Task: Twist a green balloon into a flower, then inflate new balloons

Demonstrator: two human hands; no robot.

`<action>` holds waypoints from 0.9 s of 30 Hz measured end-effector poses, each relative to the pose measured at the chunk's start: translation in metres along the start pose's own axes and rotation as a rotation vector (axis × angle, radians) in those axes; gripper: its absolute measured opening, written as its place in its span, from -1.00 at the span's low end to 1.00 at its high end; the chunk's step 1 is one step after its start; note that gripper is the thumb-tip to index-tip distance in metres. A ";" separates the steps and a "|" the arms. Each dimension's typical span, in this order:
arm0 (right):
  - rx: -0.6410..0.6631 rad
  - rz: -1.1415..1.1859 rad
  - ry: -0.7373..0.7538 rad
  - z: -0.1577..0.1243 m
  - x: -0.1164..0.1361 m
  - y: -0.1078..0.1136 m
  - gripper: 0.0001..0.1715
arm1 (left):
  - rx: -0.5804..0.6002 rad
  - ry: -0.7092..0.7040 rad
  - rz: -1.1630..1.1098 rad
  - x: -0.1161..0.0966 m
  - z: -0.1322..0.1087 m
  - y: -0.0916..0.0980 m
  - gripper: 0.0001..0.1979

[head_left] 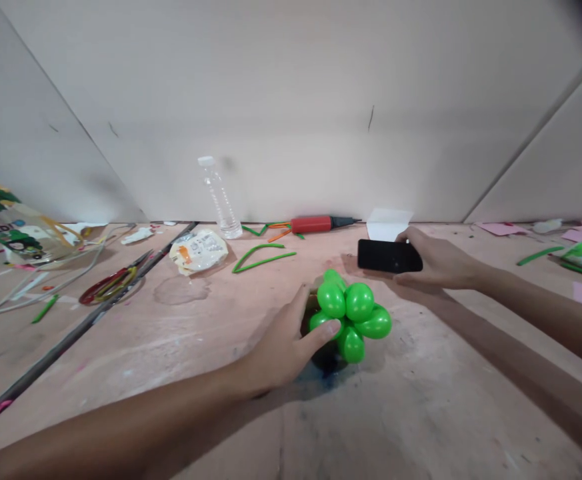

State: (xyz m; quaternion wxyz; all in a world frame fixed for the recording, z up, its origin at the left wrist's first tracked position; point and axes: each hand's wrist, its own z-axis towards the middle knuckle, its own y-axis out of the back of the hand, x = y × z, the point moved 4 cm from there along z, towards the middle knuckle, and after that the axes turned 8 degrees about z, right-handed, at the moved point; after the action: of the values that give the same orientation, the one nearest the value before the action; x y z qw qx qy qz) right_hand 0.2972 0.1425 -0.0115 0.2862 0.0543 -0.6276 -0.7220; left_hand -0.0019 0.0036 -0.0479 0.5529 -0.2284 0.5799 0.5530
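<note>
A green balloon flower with several round petals is gripped by my left hand, just above the table, with the thumb over its near petals and the fingers partly hidden behind it. Farther right, my right hand holds a black smartphone by its right end, thumb on the near edge and fingers at the far edge. The phone's dark face is towards me. Behind the phone a white paper leans against the wall. Left of the paper lies a red balloon pump with a black nozzle.
Uninflated green balloons lie near a clear bottle and a plastic packet. Scissors rest by a gap between tables at left, near a large plastic jar. Pink papers are at right. A white wall bounds the back.
</note>
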 end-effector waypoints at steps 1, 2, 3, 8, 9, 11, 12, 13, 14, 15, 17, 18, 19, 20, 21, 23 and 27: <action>0.056 0.026 0.023 -0.004 0.014 -0.003 -0.24 | 0.001 -0.010 -0.019 -0.001 0.000 0.000 -0.60; 0.096 0.039 0.059 -0.008 0.028 -0.005 -0.25 | -0.003 -0.020 -0.042 -0.002 -0.001 0.000 -0.63; 0.123 0.039 0.098 -0.011 0.039 -0.007 -0.26 | -0.012 -0.034 -0.070 -0.002 -0.002 0.001 -0.65; 0.156 0.029 0.301 -0.019 0.070 -0.010 -0.38 | -0.101 -0.147 -0.166 -0.006 -0.007 0.004 -0.70; 0.170 0.052 0.325 -0.019 0.072 -0.010 -0.39 | -0.140 -0.165 -0.170 -0.006 -0.007 0.006 -0.72; 0.226 0.119 0.372 -0.020 0.076 -0.009 -0.35 | -0.250 -0.170 -0.171 -0.003 -0.007 0.009 -0.76; 0.268 0.153 0.392 -0.021 0.078 -0.009 -0.31 | -0.307 -0.154 -0.172 -0.001 -0.006 0.011 -0.77; 0.317 0.182 0.410 -0.022 0.081 -0.010 -0.26 | -0.357 -0.125 -0.174 0.002 -0.005 0.012 -0.77; 0.367 0.203 0.427 -0.024 0.084 -0.010 -0.23 | -0.393 -0.089 -0.176 0.004 -0.004 0.013 -0.75; 0.410 0.216 0.442 -0.025 0.086 -0.010 -0.21 | -0.412 -0.054 -0.178 0.006 -0.003 0.013 -0.72; 0.439 0.222 0.458 -0.029 0.090 -0.010 -0.19 | -0.420 -0.004 -0.177 0.009 -0.001 0.012 -0.70; 0.424 0.220 0.456 -0.030 0.090 -0.009 -0.18 | -0.417 0.008 -0.171 0.009 -0.001 0.012 -0.70; 0.395 0.219 0.448 -0.031 0.089 -0.008 -0.15 | -0.412 0.013 -0.163 0.009 0.000 0.012 -0.71; 0.364 0.218 0.438 -0.033 0.088 -0.007 -0.11 | -0.408 0.012 -0.154 0.008 0.000 0.012 -0.71; 0.337 0.217 0.431 -0.034 0.086 -0.005 -0.07 | -0.408 0.009 -0.144 0.008 0.000 0.012 -0.71; 0.310 0.207 0.418 -0.036 0.081 -0.004 -0.02 | -0.402 0.002 -0.126 0.006 0.000 0.012 -0.70; 0.307 0.207 0.389 -0.037 0.080 0.000 -0.03 | -0.348 0.028 -0.109 0.005 0.000 0.012 -0.73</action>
State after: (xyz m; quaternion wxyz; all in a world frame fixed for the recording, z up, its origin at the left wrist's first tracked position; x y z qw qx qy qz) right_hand 0.2472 0.0720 0.0028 0.4620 0.1703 -0.6652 -0.5613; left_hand -0.0140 0.0093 -0.0477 0.5261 -0.3595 0.4699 0.6109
